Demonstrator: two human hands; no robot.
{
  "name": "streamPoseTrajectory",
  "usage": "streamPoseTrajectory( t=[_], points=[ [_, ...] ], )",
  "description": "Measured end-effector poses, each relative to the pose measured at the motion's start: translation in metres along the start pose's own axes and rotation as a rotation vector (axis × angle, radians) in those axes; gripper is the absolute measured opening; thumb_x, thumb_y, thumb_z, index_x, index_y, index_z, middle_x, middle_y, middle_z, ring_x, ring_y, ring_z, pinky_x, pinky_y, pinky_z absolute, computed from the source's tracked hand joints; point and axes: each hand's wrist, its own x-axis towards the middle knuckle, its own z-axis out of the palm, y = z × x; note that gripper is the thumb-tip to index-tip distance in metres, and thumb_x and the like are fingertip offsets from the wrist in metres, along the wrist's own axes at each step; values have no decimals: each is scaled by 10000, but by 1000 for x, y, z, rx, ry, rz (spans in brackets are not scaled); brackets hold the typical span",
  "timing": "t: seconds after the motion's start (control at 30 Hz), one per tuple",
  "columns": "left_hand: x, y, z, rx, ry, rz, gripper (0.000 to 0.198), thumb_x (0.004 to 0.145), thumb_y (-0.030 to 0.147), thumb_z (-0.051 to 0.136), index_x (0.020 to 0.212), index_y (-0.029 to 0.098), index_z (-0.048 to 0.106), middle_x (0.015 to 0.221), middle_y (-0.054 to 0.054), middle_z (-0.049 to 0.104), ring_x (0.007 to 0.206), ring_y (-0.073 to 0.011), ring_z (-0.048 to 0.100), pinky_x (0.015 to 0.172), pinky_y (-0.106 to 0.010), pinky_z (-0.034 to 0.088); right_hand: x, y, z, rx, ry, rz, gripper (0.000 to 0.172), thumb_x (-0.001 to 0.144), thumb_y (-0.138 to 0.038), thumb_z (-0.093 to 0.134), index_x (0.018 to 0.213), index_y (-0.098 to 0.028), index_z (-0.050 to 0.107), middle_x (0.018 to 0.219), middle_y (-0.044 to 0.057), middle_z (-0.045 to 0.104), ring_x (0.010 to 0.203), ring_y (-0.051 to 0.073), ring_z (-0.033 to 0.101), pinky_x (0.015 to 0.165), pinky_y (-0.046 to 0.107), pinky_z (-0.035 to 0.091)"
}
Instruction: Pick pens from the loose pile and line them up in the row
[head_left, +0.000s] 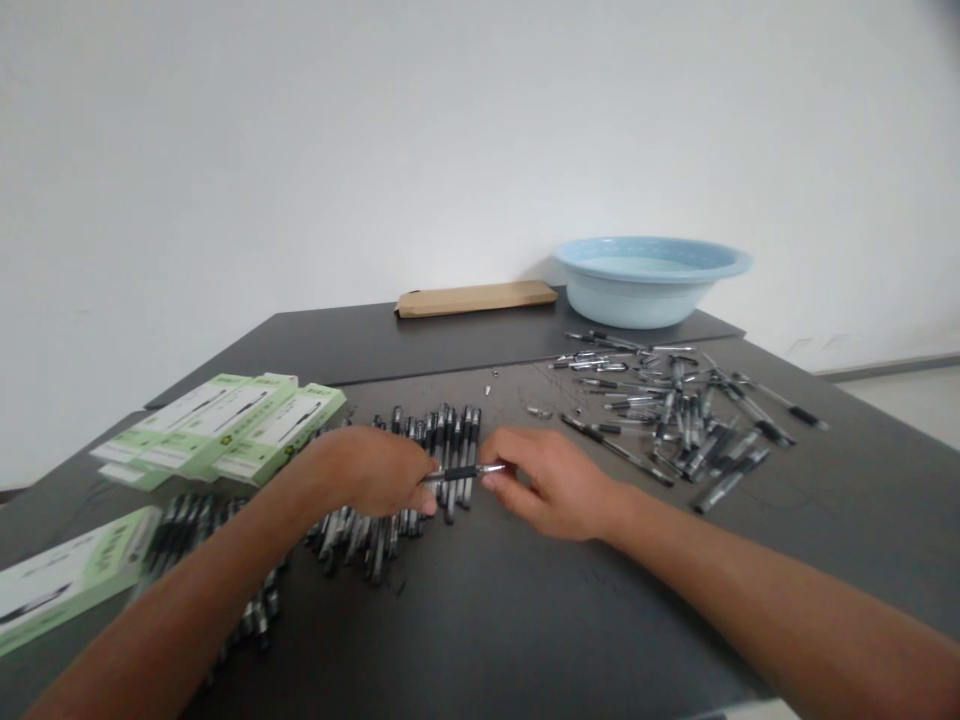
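Both hands meet over the dark table on one black pen held level. My left hand grips its barrel end with closed fingers. My right hand pinches the silver tip end. Just behind and under the pen lies a row of assembled black pens, side by side. More of these pens stretch under my left forearm.
A loose heap of pen parts lies to the right. Green and white pen boxes stack at the left, another box nearer me. A light blue basin and a brown cardboard piece sit by the wall.
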Motion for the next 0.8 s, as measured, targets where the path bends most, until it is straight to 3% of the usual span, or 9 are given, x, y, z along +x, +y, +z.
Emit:
streamPoseTrajectory(
  t=[0.33, 0.6, 0.8],
  points=[
    [1, 1, 1, -2, 2, -13, 323, 870, 340, 471, 1107, 204, 643, 1015, -117, 706, 865, -258, 648, 655, -304, 460, 1, 2, 0, -52, -34, -56, 229, 922, -295, 406, 782, -166, 534, 724, 28, 542, 686, 137, 492, 642, 241, 352],
    [1, 1, 1, -13, 0, -6, 309, 878, 354, 463, 1066, 200, 654, 984, -112, 711, 833, -247, 653, 635, -292, 458, -1, 1, 0, 4, -19, 14, 163, 877, -336, 493, 929, -182, 504, 776, 18, 582, 673, 136, 521, 626, 235, 359],
    [-1, 2, 0, -12, 3, -22, 323, 875, 364, 463, 1085, 206, 650, 983, -111, 712, 838, -255, 656, 635, -297, 467, -1, -1, -1, -6, 4, 43, 95, 854, -271, 501, 902, -191, 479, 754, 10, 578, 658, 138, 518, 625, 237, 362]
  ],
)
